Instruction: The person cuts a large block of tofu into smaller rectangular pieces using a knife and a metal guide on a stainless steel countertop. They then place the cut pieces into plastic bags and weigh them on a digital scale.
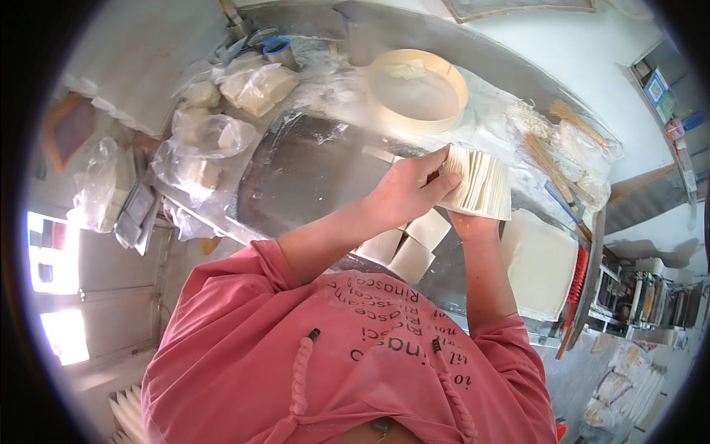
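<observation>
A thick stack of thin, pale square dough sheets (pixel 481 180) is between my two hands, its edges fanned apart. My left hand (pixel 416 180) grips its left side, thumb over the near edge. From beneath, my right hand (pixel 471 225) supports the stack; most of its fingers are hidden. Just below my hands, several cut square stacks of dough sheets (pixel 411 260) rest close together on the dark work surface (pixel 310 166). More pale pieces (pixel 379 153) lie beyond my left wrist, partly covered by it. To the right of my right forearm lies a larger pale sheet stack (pixel 538 261).
A round wooden sieve (pixel 419 117) stands on the flour-dusted far side. Clear bags of pale blocks (pixel 258 89) and a scale (pixel 135 213) are at left. Straw brushes (pixel 549 166) and a red-bristled brush (pixel 577 283) line the right edge. A metal machine (pixel 643 299) stands beyond.
</observation>
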A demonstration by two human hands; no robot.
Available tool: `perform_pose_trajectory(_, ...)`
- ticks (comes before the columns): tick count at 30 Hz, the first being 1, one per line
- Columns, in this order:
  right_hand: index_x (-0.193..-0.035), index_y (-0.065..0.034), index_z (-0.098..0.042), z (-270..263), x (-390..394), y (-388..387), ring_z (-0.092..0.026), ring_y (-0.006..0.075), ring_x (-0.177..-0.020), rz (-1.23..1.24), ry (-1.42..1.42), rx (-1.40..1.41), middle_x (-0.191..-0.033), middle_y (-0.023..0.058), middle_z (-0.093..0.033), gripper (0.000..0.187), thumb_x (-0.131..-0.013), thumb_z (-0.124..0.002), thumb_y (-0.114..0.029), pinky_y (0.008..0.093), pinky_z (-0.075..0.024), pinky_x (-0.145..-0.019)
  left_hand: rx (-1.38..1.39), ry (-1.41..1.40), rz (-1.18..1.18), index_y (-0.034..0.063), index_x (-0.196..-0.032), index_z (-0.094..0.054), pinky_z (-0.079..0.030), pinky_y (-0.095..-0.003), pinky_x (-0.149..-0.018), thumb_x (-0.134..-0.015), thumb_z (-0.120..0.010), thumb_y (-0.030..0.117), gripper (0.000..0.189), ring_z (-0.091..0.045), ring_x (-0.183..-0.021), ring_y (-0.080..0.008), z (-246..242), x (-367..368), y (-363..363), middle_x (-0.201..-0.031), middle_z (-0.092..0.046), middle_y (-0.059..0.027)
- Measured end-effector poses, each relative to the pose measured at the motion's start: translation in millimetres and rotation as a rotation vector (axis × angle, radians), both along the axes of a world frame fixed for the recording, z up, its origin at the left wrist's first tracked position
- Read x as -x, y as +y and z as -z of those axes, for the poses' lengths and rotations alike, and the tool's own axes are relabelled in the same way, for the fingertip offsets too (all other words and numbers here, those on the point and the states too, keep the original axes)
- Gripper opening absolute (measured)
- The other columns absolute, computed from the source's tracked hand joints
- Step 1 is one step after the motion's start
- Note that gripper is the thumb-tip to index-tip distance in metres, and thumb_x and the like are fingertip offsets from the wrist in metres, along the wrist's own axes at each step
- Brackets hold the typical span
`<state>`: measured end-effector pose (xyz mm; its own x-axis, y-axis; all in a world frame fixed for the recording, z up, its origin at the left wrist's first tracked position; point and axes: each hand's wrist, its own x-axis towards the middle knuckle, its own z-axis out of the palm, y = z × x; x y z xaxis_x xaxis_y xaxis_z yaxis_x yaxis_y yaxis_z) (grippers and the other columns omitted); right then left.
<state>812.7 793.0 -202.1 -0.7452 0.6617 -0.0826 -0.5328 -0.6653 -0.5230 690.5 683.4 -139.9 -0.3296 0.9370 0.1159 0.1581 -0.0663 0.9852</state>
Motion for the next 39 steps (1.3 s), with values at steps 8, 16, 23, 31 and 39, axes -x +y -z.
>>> perform_pose_trajectory(8, -0.126, -0.0073, -0.05, -7, 36, -46, -0.054, 0.025, -0.114, -0.127, 0.223, -0.092, -0.123, 0.0095, -0.057, 0.054, -0.096, -0.038, -0.05, 0.0398, -0.0435, -0.098, 0.018, 0.246, -0.047, -0.0028, -0.131, -0.046, -0.046, -0.0299, -0.074, -0.093, -0.056, 0.023, 0.047, -0.054, -0.084, -0.0163, -34, 27, -66, -0.096, -0.056, -0.0124)
perform_pose_trajectory(16, -0.111, -0.0063, -0.06, -21, 132, -111, -0.059, 0.0157, -0.096, -0.017, -0.163, -0.309, -0.104, 0.0047, -0.063, 0.048, -0.1, -0.036, -0.046, 0.0323, -0.0491, -0.084, -0.007, 0.317, -0.057, -0.0047, -0.121, -0.049, -0.045, -0.0277, -0.076, -0.088, -0.064, 0.021, 0.044, -0.053, -0.087, -0.015, -18, 127, -138, -0.099, -0.054, -0.0091)
perform_pose_trajectory(23, -0.111, -0.0064, -0.06, 5, 282, -211, -0.059, 0.0166, -0.098, -0.091, -0.265, -0.411, -0.105, 0.0045, -0.063, 0.047, -0.099, -0.037, -0.046, 0.0332, -0.0494, -0.085, 0.029, -0.142, -0.156, -0.0047, -0.104, -0.054, -0.044, -0.0343, -0.069, -0.087, -0.061, 0.023, 0.033, -0.056, -0.076, -0.024, 13, 270, -247, -0.086, -0.059, -0.0156)
perform_pose_trajectory(31, -0.114, -0.0124, -0.057, 13, 388, -303, -0.062, 0.0167, -0.1, -0.137, -0.227, 0.045, -0.109, 0.0021, -0.063, 0.034, -0.097, -0.045, -0.039, 0.0337, -0.0523, -0.084, 0.177, -0.1, -0.206, -0.0038, -0.13, -0.047, -0.044, -0.0238, -0.064, -0.092, -0.061, 0.022, 0.048, -0.052, -0.076, -0.0077, 13, 379, -335, -0.092, -0.058, -0.0041)
perform_pose_trajectory(39, -0.117, -0.0134, -0.055, 5, 427, -325, -0.058, 0.0179, -0.103, -0.182, -0.433, -0.399, -0.111, 0.0041, -0.06, 0.037, -0.099, -0.04, -0.041, 0.0332, -0.0483, -0.087, 0.065, 0.068, -0.249, -0.0056, -0.145, -0.004, -0.037, -0.0395, -0.1, -0.09, -0.06, 0.037, 0.09, -0.048, -0.12, -0.0364, 20, 394, -366, -0.127, -0.046, -0.0293)
